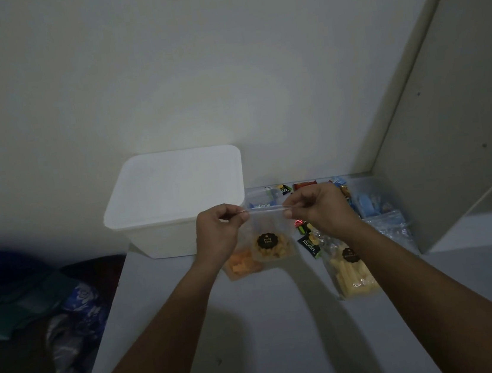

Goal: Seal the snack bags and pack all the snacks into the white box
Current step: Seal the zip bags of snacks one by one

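A clear zip bag of yellow snacks (272,245) with a round black label hangs upright above the table. My left hand (220,229) pinches the left end of its top strip and my right hand (319,211) pinches the right end. The white box (175,201) stands behind my left hand with its lid on. An orange snack bag (242,264) lies flat below the held bag. A bag of pale yellow sticks (353,272) lies under my right forearm. Small wrapped snacks (309,242) and blue packets (367,202) lie at the back right.
The pale table (255,324) meets a wall behind the box. A white cabinet (454,129) rises at the right, a low shelf beside it. Dark and blue patterned cloth (68,316) lies off the table's left edge. Crumpled clear bags (394,227) sit near the cabinet.
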Tool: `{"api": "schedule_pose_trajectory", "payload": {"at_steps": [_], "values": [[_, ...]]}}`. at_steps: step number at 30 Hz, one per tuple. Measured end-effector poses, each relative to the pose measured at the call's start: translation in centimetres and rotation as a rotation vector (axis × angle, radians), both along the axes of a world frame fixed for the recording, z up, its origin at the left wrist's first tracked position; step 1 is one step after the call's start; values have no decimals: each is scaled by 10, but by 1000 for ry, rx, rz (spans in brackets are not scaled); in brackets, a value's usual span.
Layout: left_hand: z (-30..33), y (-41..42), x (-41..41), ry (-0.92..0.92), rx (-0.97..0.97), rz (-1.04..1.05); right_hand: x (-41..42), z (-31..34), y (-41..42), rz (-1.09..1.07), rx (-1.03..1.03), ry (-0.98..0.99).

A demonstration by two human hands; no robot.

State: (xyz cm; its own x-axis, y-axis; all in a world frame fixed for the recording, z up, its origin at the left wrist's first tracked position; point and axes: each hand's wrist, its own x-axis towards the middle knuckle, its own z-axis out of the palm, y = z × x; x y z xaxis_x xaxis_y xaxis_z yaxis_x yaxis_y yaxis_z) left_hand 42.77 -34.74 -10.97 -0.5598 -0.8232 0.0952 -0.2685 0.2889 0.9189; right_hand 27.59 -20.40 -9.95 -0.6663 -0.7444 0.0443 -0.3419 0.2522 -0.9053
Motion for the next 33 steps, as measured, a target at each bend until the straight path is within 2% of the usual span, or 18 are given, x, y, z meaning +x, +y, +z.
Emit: {"api": "schedule_pose_trajectory", "payload": {"at_steps": [10,16,23,29,33], "values": [[8,-1,-9,-11,-52,-42,-6,4,-1,-69,41,-74],[6,6,-12,15,13,-156,-6,4,2,-96,18,-99],[14,9,-22,34,-37,-91,-1,9,3,-23,-33,-91],[19,8,-21,86,53,-175,-4,14,1,-58,-36,-96],[19,9,-23,68,24,-172,-3,14,1,1,-5,-95]]}}
